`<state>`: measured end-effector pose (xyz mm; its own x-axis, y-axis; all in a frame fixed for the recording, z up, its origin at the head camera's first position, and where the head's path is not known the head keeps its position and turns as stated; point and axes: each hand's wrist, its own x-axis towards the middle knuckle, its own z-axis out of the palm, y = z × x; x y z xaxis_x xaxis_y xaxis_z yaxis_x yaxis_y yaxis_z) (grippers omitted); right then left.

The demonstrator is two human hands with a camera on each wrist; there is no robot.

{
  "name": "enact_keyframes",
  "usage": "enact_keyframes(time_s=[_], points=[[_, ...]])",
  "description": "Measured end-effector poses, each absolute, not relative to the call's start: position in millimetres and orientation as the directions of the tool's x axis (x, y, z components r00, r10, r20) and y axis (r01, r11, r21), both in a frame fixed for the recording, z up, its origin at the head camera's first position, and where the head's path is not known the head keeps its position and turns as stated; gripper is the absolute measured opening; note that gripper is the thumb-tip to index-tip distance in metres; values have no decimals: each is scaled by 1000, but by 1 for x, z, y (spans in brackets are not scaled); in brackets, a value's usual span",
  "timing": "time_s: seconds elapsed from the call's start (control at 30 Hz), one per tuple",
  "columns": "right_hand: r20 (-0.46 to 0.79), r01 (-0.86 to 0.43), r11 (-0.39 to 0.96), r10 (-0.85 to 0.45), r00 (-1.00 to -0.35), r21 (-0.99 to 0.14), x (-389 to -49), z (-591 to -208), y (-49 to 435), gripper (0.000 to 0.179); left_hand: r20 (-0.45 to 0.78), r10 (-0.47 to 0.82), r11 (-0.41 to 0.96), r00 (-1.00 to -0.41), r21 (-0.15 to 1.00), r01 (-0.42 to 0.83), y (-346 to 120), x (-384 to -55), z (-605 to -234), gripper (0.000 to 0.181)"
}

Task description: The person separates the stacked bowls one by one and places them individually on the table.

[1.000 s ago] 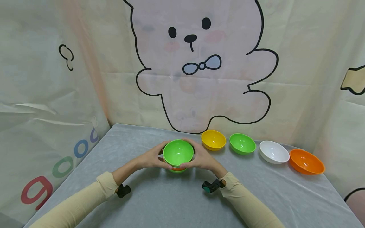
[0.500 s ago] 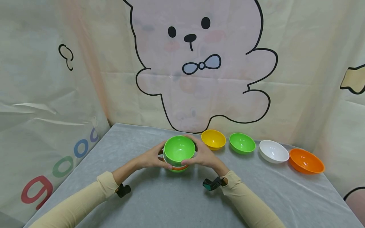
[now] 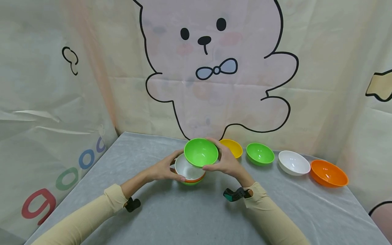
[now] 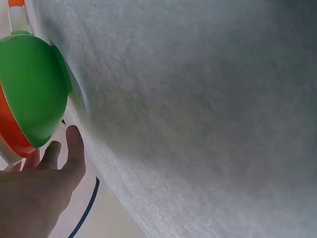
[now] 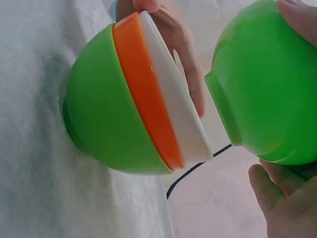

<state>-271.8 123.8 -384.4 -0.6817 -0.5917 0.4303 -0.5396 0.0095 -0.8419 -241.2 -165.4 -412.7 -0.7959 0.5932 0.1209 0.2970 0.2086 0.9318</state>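
A green bowl (image 3: 200,152) is raised off the stack, gripped at its right side by my right hand (image 3: 227,162). In the right wrist view, a gap separates the raised bowl (image 5: 270,89) from the stack. Below it on the table, a white bowl (image 3: 185,168) nests in an orange bowl (image 5: 148,94), which nests in another green bowl (image 5: 106,109). My left hand (image 3: 163,169) holds the left side of this stack, thumb at the front near the rim. In the left wrist view its fingers lie against the stack's side.
A row runs along the back right of the grey-covered table (image 3: 190,217): a yellow bowl (image 3: 234,149), partly behind my right hand, a green bowl (image 3: 260,154), a white bowl (image 3: 294,163) and an orange bowl (image 3: 329,173). A curtain (image 3: 321,119) with a printed bear hangs behind.
My right hand has lifted the top green bowl out of the stack and moved it up and to the right, uncovering the white bowl. The left hand has stayed in place.
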Motion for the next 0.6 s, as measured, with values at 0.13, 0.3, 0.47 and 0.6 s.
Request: enact_keyframes(time_s=[0.13,0.3,0.47,0.6], points=[[438,-555,32,-576,-690,-831,-272,-385,131,96,121,591,221,-798,927,304,-164,-241,-411,100],[434,-563,79,-554,-711,-822,-271,-386,140,98,96,579,253,-810,923,290,-163,-240,-410,101],[420,-549,101,-536,-732,-829,-268,-387,151,98,83,571,265,-817,923,279,-164,-240,-410,101],[404,-521,78,-538,-740,-850,-265,-388,158,98,77,568,277,-820,920,278,-163,-240,-410,101]])
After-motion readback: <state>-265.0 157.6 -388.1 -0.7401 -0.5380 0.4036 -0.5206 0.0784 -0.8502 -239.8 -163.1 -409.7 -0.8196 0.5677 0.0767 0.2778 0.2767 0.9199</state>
